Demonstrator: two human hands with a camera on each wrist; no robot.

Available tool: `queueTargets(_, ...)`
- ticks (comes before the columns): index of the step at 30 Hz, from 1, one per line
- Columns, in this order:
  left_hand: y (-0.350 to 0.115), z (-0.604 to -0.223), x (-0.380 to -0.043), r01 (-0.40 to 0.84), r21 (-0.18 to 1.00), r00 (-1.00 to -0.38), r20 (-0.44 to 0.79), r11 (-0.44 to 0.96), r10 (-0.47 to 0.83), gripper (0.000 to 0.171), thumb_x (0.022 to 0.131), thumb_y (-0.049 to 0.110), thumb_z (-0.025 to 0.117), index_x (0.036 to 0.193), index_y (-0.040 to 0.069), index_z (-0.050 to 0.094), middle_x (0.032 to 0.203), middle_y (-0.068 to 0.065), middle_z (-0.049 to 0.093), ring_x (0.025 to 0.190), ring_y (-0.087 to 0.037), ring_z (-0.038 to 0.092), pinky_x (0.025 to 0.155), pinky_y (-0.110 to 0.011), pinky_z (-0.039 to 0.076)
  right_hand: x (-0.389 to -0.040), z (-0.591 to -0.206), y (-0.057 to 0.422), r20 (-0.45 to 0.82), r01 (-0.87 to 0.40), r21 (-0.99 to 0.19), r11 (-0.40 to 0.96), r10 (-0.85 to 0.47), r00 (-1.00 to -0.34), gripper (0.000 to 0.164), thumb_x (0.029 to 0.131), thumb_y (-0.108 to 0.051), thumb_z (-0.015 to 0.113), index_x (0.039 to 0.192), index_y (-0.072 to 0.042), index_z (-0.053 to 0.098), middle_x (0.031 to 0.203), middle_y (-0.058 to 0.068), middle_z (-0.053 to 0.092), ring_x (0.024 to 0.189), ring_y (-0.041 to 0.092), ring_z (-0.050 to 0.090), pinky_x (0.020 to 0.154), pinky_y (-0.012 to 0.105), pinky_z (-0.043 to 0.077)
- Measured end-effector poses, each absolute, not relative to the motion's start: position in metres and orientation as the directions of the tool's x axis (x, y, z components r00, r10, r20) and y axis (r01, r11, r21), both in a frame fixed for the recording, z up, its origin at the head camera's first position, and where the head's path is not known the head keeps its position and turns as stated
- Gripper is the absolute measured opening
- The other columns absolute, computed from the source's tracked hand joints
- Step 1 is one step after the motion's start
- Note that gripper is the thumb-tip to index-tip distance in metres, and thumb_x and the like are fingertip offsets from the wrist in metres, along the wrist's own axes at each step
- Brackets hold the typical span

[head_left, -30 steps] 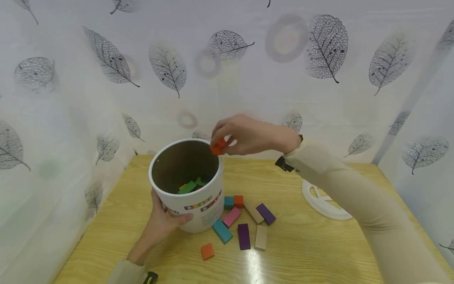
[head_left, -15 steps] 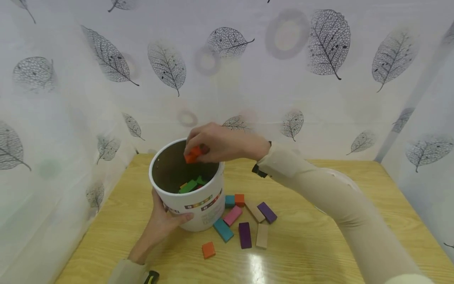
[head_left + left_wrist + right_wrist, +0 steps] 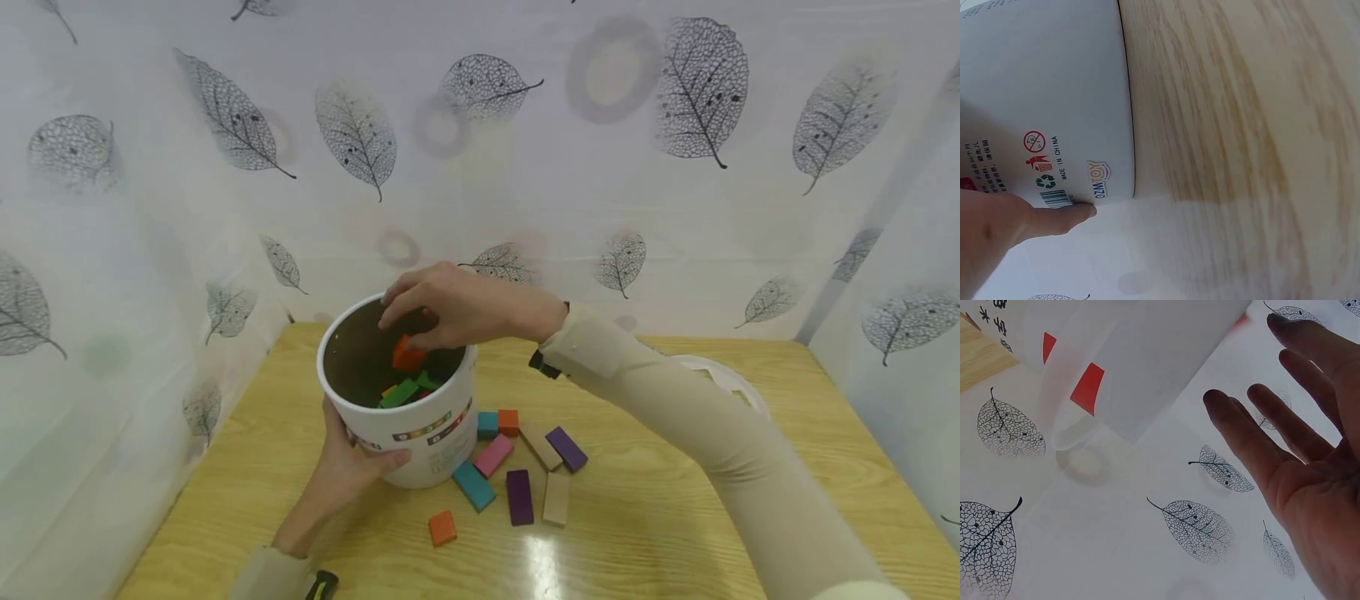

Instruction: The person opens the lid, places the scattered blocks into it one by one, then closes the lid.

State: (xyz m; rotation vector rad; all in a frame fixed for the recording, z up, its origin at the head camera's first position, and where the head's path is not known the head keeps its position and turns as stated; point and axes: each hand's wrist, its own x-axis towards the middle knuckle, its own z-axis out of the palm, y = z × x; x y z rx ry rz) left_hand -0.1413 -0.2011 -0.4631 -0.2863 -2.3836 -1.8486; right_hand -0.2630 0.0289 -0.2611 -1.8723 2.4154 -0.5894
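A tall white bucket (image 3: 450,454) with printed labels stands on the table, its mouth turned up. My left hand (image 3: 348,467) holds its lower left side, thumb across the front wall; one finger lies along the printed wall in the left wrist view. Over the mouth is my right hand (image 3: 450,304), fingers spread and apart in the right wrist view, with nothing between them there. Just below those fingers, inside the mouth, an orange block (image 3: 408,357) appears, the thumb tip overlapping its top edge. Green blocks (image 3: 400,393) and bits of other colours show deeper in the bucket.
Right of the bucket lie several loose blocks, among them a teal block (image 3: 474,486), a pink block (image 3: 495,455), a dark purple block (image 3: 520,497) and a beige block (image 3: 556,498). An orange square block (image 3: 442,528) lies nearer. Behind the right sleeve is a white lid (image 3: 753,396).
My right hand has moved left from beside the rim to over the mouth and let go of the orange block, which is now lower. The left hand stays on the bucket.
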Motion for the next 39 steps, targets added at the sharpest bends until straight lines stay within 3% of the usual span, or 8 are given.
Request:
queueTargets(3, -0.201, -0.463, -0.141, 0.221, 0.946, -0.975, 0.208, 0.239, 0.082, 0.134, 0.075, 0.003, 0.087, 0.161, 0.036, -0.012, 0.169, -0.013, 0.008, 0.154, -0.045, 0.015, 0.118, -0.08, 0.011, -0.262, -0.261, 0.03, 0.213, -0.929, -0.302, 0.213, -0.935, -0.284, 0.036, 0.092, -0.02, 0.077, 0.127, -0.01, 0.072, 0.135, 0.012, 0.065, 0.122, 0.023, 0.063, 0.101, 0.031, 0.058)
queueTargets(13, -0.2, -0.464, -0.141, 0.216, 0.947, -0.976, 0.203, 0.236, 0.075, 0.135, 0.075, 0.003, 0.087, 0.161, 0.035, -0.011, 0.169, -0.013, 0.009, 0.153, -0.044, 0.016, 0.119, -0.079, 0.011, -0.259, -0.26, 0.045, 0.232, -0.921, -0.305, 0.244, -0.919, -0.32, 0.032, 0.092, -0.018, 0.077, 0.122, -0.009, 0.074, 0.13, 0.011, 0.067, 0.113, 0.024, 0.064, 0.092, 0.032, 0.06)
queueTargets(27, -0.197, -0.464, -0.139, 0.211, 0.952, -0.977, 0.203, 0.221, 0.059, 0.134, 0.074, 0.001, 0.088, 0.162, 0.032, -0.009, 0.168, -0.014, 0.01, 0.153, -0.044, 0.016, 0.117, -0.081, 0.011, -0.252, -0.278, 0.125, 0.245, -0.912, -0.255, 0.321, -0.891, -0.382, 0.03, 0.087, -0.013, 0.081, 0.116, -0.008, 0.075, 0.119, 0.009, 0.069, 0.106, 0.025, 0.065, 0.08, 0.032, 0.061)
queueTargets(39, -0.199, -0.464, -0.14, 0.218, 0.947, -0.976, 0.209, 0.236, 0.064, 0.133, 0.075, 0.002, 0.087, 0.162, 0.031, -0.008, 0.168, -0.013, 0.01, 0.154, -0.045, 0.016, 0.117, -0.081, 0.012, -0.24, -0.328, 0.174, 0.052, -0.845, -0.284, 0.454, -0.873, -0.486, 0.03, 0.086, -0.014, 0.082, 0.116, -0.013, 0.075, 0.12, 0.004, 0.07, 0.109, 0.023, 0.069, 0.082, 0.025, 0.063)
